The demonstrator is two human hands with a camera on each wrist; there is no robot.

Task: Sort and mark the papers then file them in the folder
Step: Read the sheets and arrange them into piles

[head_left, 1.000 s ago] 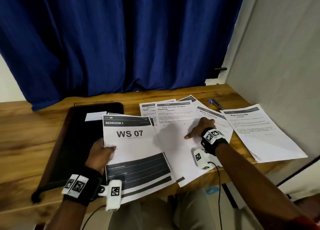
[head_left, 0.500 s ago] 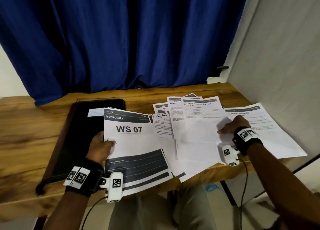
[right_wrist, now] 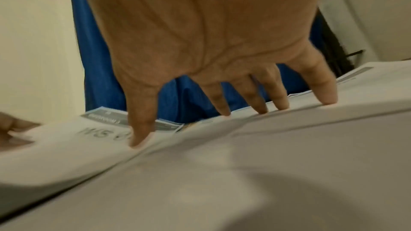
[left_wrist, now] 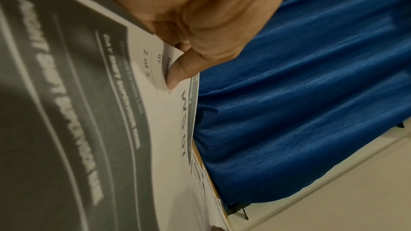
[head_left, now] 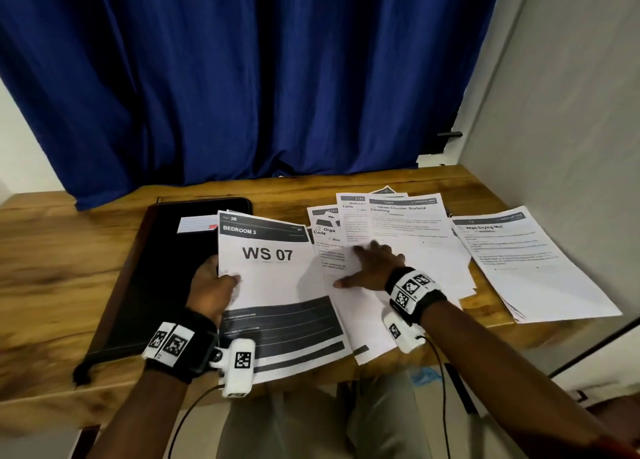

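Note:
My left hand [head_left: 214, 285] pinches the left edge of the "BEDROOM 3 / WS 07" sheets [head_left: 277, 285], thumb on top; the left wrist view shows that thumb [left_wrist: 177, 69] on the stack [left_wrist: 89, 111]. A black folder [head_left: 156, 268] with a small label lies under and left of them. My right hand [head_left: 370, 266] lies flat with spread straight fingers on the fanned task sheets [head_left: 408, 230] in the middle. In the right wrist view its fingertips [right_wrist: 224, 110] press on white paper [right_wrist: 222, 173]. A separate "Wipe Drying Mat" pile [head_left: 530, 264] lies at the right.
The wooden table [head_left: 52, 268] ends at a blue curtain [head_left: 259, 78] behind and a grey wall [head_left: 571, 129] on the right. The right pile overhangs the table's front edge. Bare wood shows left of the folder.
My right hand has come back left from beside the right pile onto the middle of the fanned sheets, after sliding sheets rightward. The left hand and its sheets have hardly moved.

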